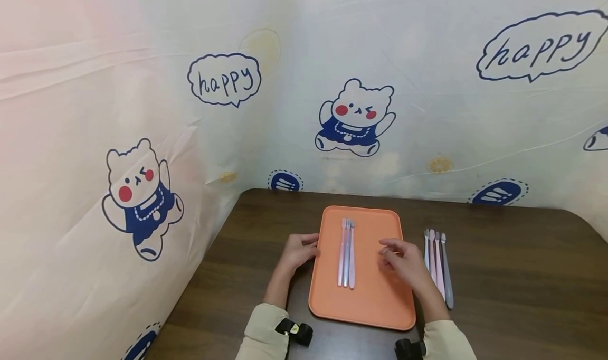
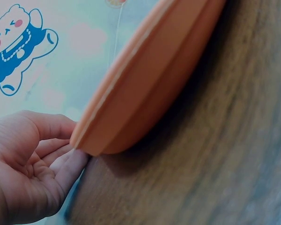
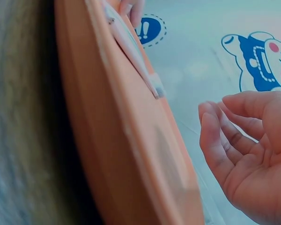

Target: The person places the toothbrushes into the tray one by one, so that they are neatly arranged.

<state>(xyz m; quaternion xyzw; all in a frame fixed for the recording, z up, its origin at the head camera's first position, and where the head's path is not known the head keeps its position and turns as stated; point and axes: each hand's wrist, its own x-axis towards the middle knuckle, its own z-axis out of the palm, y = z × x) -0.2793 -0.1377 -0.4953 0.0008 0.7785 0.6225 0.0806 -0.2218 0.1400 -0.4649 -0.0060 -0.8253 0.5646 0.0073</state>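
An orange tray lies on the table with three pastel toothbrushes side by side on its left half, bristle heads at the far end. My left hand is at the tray's left edge. In the left wrist view, its thumb and fingers pinch the tray's rim. Above the right half of the tray hovers my right hand, fingers loosely curled and thumb close to them, holding nothing. From the right wrist view, that hand appears apart from the tray, which casts no contact with the fingertips.
To the right of the tray, several more toothbrushes lie in a row on the dark wooden table, partly hidden by my right forearm. A pale printed cloth with cartoon bears hangs behind the table and along its left side.
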